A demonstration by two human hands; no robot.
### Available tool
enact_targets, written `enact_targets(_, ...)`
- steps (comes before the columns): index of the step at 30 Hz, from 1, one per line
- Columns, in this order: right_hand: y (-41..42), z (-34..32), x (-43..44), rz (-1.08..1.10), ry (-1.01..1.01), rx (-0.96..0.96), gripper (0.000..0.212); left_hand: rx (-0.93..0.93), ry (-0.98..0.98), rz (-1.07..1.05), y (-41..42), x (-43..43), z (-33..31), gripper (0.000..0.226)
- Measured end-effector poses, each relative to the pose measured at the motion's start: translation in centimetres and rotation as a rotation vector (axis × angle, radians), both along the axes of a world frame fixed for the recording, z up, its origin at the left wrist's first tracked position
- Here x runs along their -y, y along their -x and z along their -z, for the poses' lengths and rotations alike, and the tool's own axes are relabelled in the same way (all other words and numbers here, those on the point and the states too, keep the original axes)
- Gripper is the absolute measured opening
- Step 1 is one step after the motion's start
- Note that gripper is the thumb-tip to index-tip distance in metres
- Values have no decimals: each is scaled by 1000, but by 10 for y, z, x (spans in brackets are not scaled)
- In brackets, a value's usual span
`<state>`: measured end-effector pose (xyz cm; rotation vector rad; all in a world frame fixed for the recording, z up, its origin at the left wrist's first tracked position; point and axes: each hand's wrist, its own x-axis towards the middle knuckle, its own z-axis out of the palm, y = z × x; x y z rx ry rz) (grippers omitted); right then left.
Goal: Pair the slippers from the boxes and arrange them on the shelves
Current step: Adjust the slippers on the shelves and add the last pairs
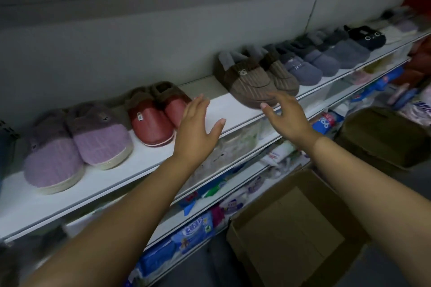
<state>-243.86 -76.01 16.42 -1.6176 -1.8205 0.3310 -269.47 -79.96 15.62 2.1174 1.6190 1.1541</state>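
A white shelf (pixel 112 177) carries slippers in pairs: a purple pair (pixel 77 144) at the left, a red pair (pixel 154 114) beside it, a brown corduroy pair (pixel 254 77) in the middle, then blue-grey pairs (pixel 314 60) and a black pair (pixel 366 35) to the right. My left hand (pixel 198 128) hovers with straight fingers next to the red pair, over the bare gap of the shelf. With its fingers spread, my right hand (pixel 284 116) reaches to the toe of the brown pair; whether it touches is unclear. Neither hand holds anything.
A lower shelf (pixel 233 202) holds packets of tissues and wipes. An open cardboard box (pixel 289 235) stands on the floor at the lower right, showing nothing inside. A dark olive bag (pixel 382 137) lies beyond it. The grey wall backs the shelf.
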Motion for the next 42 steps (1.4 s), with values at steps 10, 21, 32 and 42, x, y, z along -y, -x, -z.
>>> enact_targets(10,-139,32,-122,-139,134,-116,85,17,299,-196,-150,-80,25,99)
enact_targets(21,-162,55,-185,-312,81,118,84,158,282,-397,-199,-116,39,110)
enact_targets(32,-104,44,-172,-501,114,158,86,162,284,-467,-141,-78,37,98)
enact_targets(42,-115,30,-156,-420,150,119,82,-4,265,-499,-144,-78,28,90)
